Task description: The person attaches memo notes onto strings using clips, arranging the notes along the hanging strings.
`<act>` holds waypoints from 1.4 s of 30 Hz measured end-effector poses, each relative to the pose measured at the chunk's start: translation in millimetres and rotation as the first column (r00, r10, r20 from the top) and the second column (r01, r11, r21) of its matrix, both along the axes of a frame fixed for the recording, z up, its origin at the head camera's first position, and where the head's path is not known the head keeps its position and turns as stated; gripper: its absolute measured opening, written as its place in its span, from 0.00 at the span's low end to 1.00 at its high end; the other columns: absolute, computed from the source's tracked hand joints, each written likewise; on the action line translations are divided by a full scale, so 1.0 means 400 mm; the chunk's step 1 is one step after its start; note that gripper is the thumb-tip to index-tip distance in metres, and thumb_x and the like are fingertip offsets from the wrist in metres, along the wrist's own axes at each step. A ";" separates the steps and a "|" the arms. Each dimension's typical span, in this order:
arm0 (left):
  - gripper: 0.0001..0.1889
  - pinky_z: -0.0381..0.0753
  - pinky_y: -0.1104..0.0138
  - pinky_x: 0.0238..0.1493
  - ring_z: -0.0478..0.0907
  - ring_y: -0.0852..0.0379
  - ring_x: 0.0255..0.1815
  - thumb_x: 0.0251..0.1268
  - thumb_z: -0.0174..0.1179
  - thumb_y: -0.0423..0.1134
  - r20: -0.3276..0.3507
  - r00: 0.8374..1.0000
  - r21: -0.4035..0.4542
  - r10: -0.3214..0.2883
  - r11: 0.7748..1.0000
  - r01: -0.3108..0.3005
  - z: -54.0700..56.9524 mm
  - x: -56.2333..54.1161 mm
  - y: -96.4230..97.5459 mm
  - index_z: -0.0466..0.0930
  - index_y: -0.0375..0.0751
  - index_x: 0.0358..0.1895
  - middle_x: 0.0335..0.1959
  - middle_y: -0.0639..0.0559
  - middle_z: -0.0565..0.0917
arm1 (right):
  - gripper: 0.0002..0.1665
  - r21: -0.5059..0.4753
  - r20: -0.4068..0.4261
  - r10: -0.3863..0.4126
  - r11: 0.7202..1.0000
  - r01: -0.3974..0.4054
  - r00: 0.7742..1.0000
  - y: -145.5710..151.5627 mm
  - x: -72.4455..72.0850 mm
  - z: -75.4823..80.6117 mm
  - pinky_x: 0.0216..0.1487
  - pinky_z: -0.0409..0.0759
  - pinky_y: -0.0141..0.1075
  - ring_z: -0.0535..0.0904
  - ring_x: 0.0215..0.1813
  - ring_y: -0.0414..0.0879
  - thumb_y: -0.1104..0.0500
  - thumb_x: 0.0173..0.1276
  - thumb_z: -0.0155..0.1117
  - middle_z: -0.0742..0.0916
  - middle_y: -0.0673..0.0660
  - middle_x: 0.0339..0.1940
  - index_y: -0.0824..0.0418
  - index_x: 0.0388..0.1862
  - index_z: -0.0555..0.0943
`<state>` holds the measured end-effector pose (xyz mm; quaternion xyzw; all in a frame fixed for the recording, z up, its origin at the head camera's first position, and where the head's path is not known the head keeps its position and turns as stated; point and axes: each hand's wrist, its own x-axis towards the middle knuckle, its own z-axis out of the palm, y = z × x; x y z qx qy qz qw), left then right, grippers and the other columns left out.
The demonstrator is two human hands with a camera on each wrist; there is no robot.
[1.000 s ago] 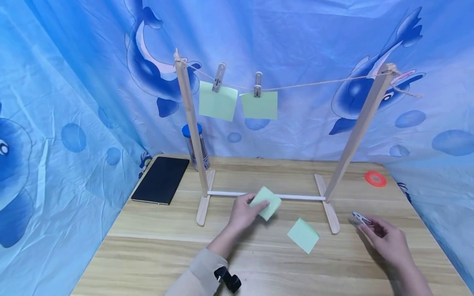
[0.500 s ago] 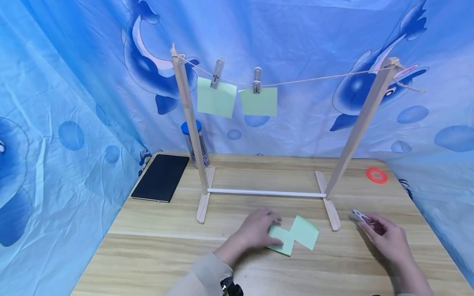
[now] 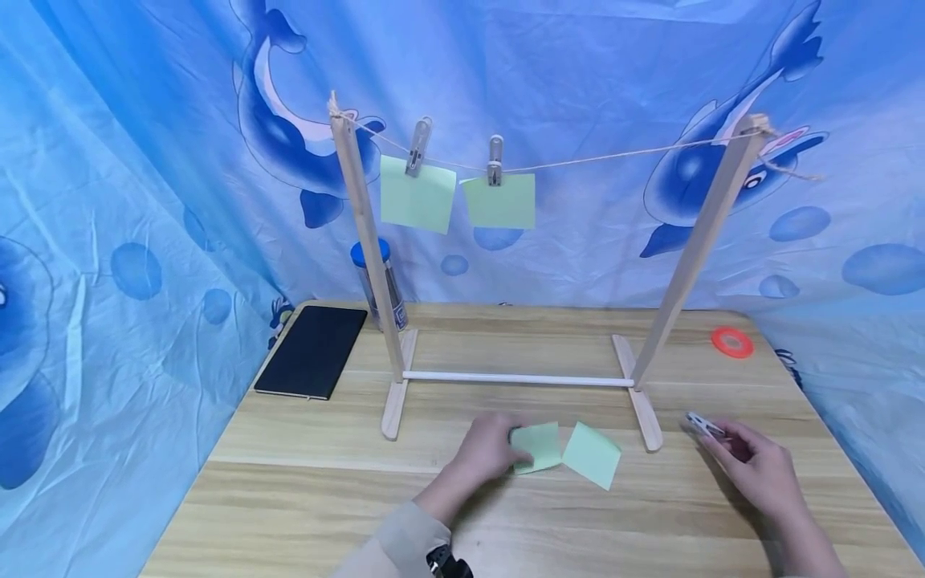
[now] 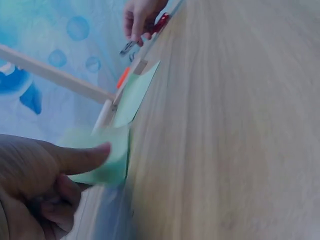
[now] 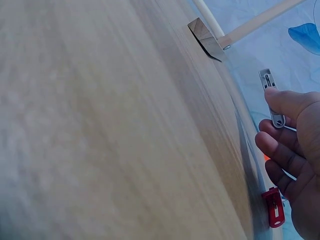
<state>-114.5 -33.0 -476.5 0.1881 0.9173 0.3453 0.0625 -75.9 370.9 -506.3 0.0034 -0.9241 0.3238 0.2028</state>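
Note:
My left hand pinches a light green sticky note low over the table; in the left wrist view the thumb lies across the blurred note. Beside it, another green sticky note lies on the wood, one edge curling up. At the right, my right hand holds a grey clothespin between thumb and fingers. A red clothespin shows by its lower fingers in the right wrist view; whether the hand touches it I cannot tell. Two green notes hang from the string by grey clothespins.
A wooden frame with a left post, a right post and a white rod carries the string. Around it are a black notebook, a blue-lidded jar and a red tape roll.
My left hand came down toward the table with its note, next to the lying one, then shifted slightly left and turned the note. The right hand stays put with the clothespin.

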 end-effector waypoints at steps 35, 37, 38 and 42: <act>0.09 0.74 0.72 0.19 0.78 0.58 0.20 0.69 0.66 0.37 -0.144 0.960 0.693 0.239 0.717 -0.075 0.263 -0.111 -0.067 0.88 0.34 0.43 0.22 0.49 0.84 | 0.19 -0.399 -0.164 -0.018 0.916 -0.049 0.986 -0.085 -0.017 0.186 0.12 0.67 0.24 0.80 0.34 0.28 0.79 0.61 0.69 0.85 0.39 0.29 0.78 0.52 0.81; 0.08 0.73 0.72 0.19 0.78 0.56 0.20 0.69 0.66 0.37 -0.160 0.959 0.699 0.235 0.712 -0.058 0.280 -0.114 -0.066 0.88 0.35 0.43 0.22 0.48 0.84 | 0.19 -0.380 -0.167 -0.015 0.924 -0.050 0.986 -0.093 -0.020 0.199 0.17 0.71 0.22 0.81 0.35 0.27 0.78 0.61 0.70 0.86 0.38 0.29 0.77 0.52 0.81; 0.08 0.72 0.72 0.19 0.78 0.55 0.21 0.70 0.66 0.37 -0.164 0.958 0.701 0.235 0.711 -0.055 0.287 -0.116 -0.065 0.89 0.35 0.43 0.22 0.48 0.84 | 0.19 -0.378 -0.175 -0.006 0.924 -0.061 0.985 -0.097 -0.021 0.207 0.19 0.72 0.21 0.81 0.35 0.27 0.78 0.61 0.70 0.86 0.38 0.29 0.77 0.52 0.82; 0.09 0.81 0.70 0.23 0.82 0.54 0.22 0.71 0.65 0.36 -0.142 0.962 0.749 0.231 0.661 -0.048 0.305 -0.119 -0.057 0.87 0.32 0.43 0.25 0.44 0.85 | 0.19 -0.364 -0.199 -0.007 0.929 -0.067 0.980 -0.117 -0.028 0.236 0.42 0.74 0.17 0.81 0.34 0.28 0.78 0.60 0.70 0.85 0.38 0.29 0.76 0.52 0.82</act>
